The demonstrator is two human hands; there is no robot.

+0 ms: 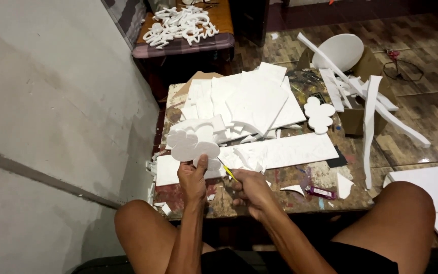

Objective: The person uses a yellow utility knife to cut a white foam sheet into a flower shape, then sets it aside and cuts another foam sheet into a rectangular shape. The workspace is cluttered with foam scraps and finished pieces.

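Seated at the near edge of a low, paint-stained counter (300,200), knees to either side. Left hand (193,180) raised over the near left corner, fingers (202,163) closed on the lower lobe of a white foam flower cutout (191,143), held upright and clear of the surface. Right hand (252,190) just beside it, fingers wrapped tight around a yellow-handled cutter (228,172), tip angled up toward the bottom edge of the cutout, close to the left thumb.

Across the middle of the counter, a heap of white foam sheets (257,101); along the near edge, a long foam strip (290,151); toward the right edge, a second flower cutout (319,115) lying flat. Near the near right corner, a small triangular offcut (344,185) and a small purple object (322,193), kind unclear. Beyond the right edge, a cardboard box (363,71) stuffed with long foam offcuts. On a stool past the far edge, a pile of white foam letters (181,24).

Likely risks: blade so near the gripping thumb that a slip through soft foam could nick it; thin lobe pinched alone, so pressure from the cutter might snap or dent it; cutout unsupported in the air, so a wobble could leave a ragged edge.
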